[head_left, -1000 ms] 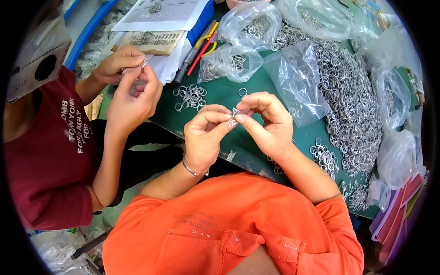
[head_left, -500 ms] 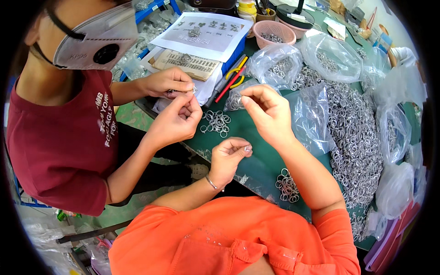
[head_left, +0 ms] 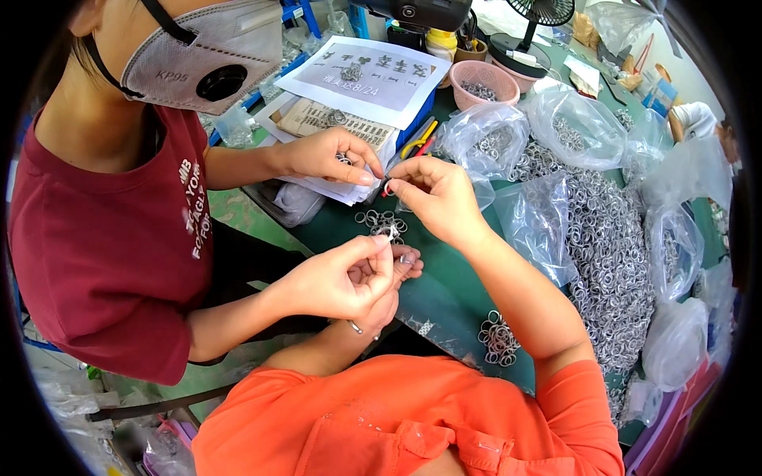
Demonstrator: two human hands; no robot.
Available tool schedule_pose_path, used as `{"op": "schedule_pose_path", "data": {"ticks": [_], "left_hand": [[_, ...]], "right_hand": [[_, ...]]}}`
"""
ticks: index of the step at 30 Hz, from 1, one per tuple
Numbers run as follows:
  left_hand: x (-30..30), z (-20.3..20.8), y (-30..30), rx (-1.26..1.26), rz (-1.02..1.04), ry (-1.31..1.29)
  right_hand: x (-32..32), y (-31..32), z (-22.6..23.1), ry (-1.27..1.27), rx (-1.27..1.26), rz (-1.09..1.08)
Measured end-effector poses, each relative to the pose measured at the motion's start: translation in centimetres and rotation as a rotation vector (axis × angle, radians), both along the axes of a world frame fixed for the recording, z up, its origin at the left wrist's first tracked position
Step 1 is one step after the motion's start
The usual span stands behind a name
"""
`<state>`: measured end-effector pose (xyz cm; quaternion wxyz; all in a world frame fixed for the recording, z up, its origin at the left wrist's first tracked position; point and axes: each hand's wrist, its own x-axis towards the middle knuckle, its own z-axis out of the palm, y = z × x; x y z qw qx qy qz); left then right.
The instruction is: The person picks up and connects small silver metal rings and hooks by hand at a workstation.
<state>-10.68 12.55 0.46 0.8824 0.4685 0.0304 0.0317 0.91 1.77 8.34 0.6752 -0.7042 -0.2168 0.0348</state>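
My right hand (head_left: 440, 194) is pinched at its fingertips on a small silver ring (head_left: 388, 189), close to a co-worker's fingers. My left hand (head_left: 405, 266) is low over the table edge, fingers curled, partly covered by the co-worker's nearer hand (head_left: 345, 278). Something silvery shows at its thumb tip, too small to make out. That nearer hand pinches a small pale piece (head_left: 392, 232). The co-worker's farther hand (head_left: 333, 156) has silver rings in its palm. Beneath the hands lies a small group of rings (head_left: 382, 224). Another little heap of rings (head_left: 498, 337) sits by my right forearm.
A big heap of silver rings (head_left: 607, 262) covers the table's right side, with clear plastic bags (head_left: 536, 218) around it. Farther back are a pink basket (head_left: 484, 86), a printed sheet (head_left: 361, 79) and a small fan (head_left: 544, 11). The co-worker stands close on my left.
My right hand has moved left toward the co-worker's fingers. The co-worker's hands have come apart: one reaches toward my right hand, the other has dropped in front of my left hand.
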Motion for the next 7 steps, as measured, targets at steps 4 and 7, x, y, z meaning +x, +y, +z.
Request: {"op": "schedule_pose_path", "data": {"ticks": [4, 7], "left_hand": [[-0.4, -2.3, 0.0, 0.037, -0.012, 0.026], [1.1, -7.9, 2.2, -0.211, -0.068, 0.508]], "right_hand": [[-0.2, 0.8, 1.3, 0.072, -0.045, 0.055], [-0.2, 1.0, 1.1, 0.076, -0.002, 0.093]]}}
